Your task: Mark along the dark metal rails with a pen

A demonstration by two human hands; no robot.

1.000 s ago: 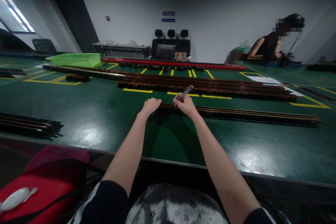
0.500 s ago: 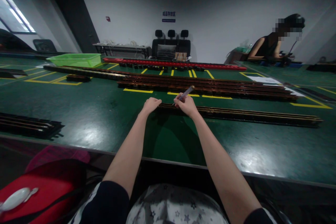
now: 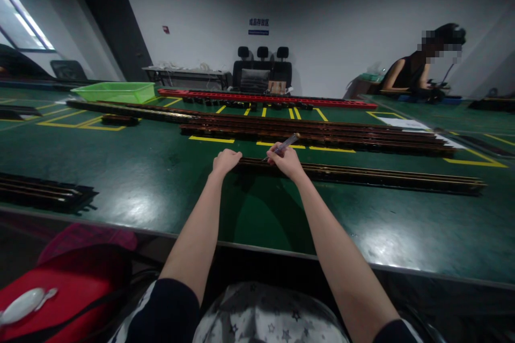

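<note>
A long dark rail with gold-coloured edges lies crosswise on the green table in front of me. My left hand is closed around its left end. In my right hand is a pen, gripped between thumb and fingers and tilted, its tip down at the rail. Whether the tip touches the rail I cannot tell. Behind both hands a stack of reddish-brown rails lies over yellow tape marks.
More dark rails lie at the left. Farther back are a green basket and a long red rail. Papers lie at the right, where a person works. A red bag-like thing is below the table edge.
My left hand and the rail have shifted slightly to the left. My right hand, with the pen, has stayed almost in place.
</note>
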